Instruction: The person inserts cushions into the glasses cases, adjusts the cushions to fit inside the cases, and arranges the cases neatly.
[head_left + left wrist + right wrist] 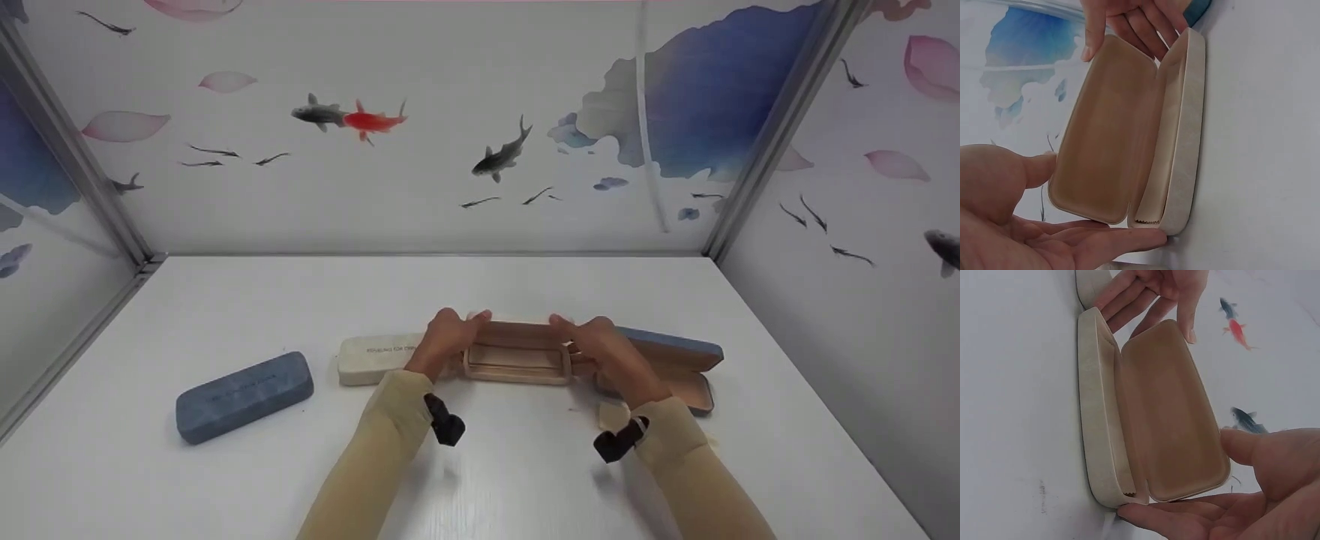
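The step in hand looks like swinging the lid (1103,140) of the open cream case (517,379) — up or down, I can't tell which. I think the next move calls for both hands to go together, slow and soft, so the lid turns straight and does not twist.

Nearest are two tan sleeves (360,457), which come in from the near side of the open cream case. Well off to its left, a closed blue case (244,397) lies at a slant.

The left hand (450,337) is at the open cream case's left end, and the right hand (604,345) is at its right end. Each is partly spread, with the thumb on the lid's edge and the fingers on the end — so they hold the case between them.

The case seems to sit on the table (517,465). It is pale outside and tan inside, with round corners. Its lid stands up on the far side. In the bottom part is what looks like a folded cloth (1161,169) with a zigzag edge.

Just left of it is a closed cream case (379,360) with small letters on top. Just right is an open blue case (679,346), partly hidden by the right hand. Far behind it is a white wall (405,217) with painted fish.
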Available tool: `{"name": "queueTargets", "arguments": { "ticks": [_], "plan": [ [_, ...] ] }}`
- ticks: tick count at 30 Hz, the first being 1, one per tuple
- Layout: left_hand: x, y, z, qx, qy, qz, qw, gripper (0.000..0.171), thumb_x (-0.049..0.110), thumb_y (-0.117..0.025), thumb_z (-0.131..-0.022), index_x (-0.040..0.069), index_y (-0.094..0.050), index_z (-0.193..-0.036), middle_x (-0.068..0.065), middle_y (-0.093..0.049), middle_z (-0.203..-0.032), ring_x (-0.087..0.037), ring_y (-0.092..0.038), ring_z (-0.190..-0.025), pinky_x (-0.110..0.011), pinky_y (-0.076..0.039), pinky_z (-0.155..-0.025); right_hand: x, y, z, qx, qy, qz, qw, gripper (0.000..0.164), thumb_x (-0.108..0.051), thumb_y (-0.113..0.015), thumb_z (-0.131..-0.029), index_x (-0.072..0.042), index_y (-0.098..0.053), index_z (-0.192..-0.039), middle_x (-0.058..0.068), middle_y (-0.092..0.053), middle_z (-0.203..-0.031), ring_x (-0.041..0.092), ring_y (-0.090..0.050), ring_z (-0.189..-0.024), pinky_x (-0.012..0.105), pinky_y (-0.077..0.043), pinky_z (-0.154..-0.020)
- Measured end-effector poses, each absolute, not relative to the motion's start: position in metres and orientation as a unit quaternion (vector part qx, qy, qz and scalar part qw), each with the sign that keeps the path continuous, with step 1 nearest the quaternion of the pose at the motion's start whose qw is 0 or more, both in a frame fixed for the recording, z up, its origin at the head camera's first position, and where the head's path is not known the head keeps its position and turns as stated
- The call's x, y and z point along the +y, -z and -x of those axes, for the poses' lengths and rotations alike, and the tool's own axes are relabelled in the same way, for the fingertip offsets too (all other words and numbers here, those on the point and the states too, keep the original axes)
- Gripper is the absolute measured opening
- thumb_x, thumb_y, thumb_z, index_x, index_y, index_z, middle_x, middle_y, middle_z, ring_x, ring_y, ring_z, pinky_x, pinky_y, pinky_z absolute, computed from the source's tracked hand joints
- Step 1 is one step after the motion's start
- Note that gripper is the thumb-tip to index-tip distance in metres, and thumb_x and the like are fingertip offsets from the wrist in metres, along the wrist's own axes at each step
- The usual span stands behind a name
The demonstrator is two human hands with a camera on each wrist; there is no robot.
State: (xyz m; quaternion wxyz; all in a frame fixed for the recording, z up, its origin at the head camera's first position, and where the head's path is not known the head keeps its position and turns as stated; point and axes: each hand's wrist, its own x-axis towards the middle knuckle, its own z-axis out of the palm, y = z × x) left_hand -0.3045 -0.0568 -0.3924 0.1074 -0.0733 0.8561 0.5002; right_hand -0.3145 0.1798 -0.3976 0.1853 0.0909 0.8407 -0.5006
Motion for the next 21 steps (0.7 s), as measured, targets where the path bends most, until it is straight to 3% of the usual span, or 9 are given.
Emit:
{"name": "queueTargets", "arguments": {
  "ticks": [4, 12, 21],
  "plan": [
    [-0.0554, 0.3908, 0.3066, 0.856, -0.495, 0.090, 0.122, 0.076, 0.045, -0.055, -0.100, -0.011, -0.034, -0.148, -0.026, -0.044, -0.151, -0.037, -0.042, -0.143, -0.047, -0.036, -0.118, 0.1788, 0.3969, 0.3162, 0.843, 0.487, -0.106, 0.201, 0.075, -0.056, -0.055, -0.098, 0.002, -0.046, -0.145, 0.023, -0.049, -0.147, 0.038, -0.050, -0.135, 0.048, -0.045, -0.110],
    [-0.0540, 0.3881, 0.3078, 0.839, -0.513, 0.111, 0.145, 0.079, 0.042, -0.056, -0.101, -0.006, -0.024, -0.155, -0.023, -0.031, -0.161, -0.036, -0.030, -0.151, -0.047, -0.028, -0.123, 0.1776, 0.3993, 0.3112, 0.836, 0.506, -0.107, 0.185, 0.083, -0.049, -0.054, -0.100, 0.012, -0.025, -0.149, 0.028, -0.042, -0.149, 0.042, -0.041, -0.140, 0.053, -0.038, -0.115],
    [-0.0550, 0.3902, 0.3068, 0.845, -0.506, 0.112, 0.133, 0.076, 0.036, -0.062, -0.099, -0.008, -0.030, -0.151, -0.024, -0.040, -0.155, -0.036, -0.038, -0.146, -0.047, -0.032, -0.121, 0.1810, 0.4025, 0.3112, 0.826, 0.516, -0.111, 0.199, 0.085, -0.046, -0.060, -0.098, 0.010, -0.023, -0.152, 0.027, -0.033, -0.155, 0.047, -0.029, -0.147, 0.063, -0.028, -0.118]
  ]
}}
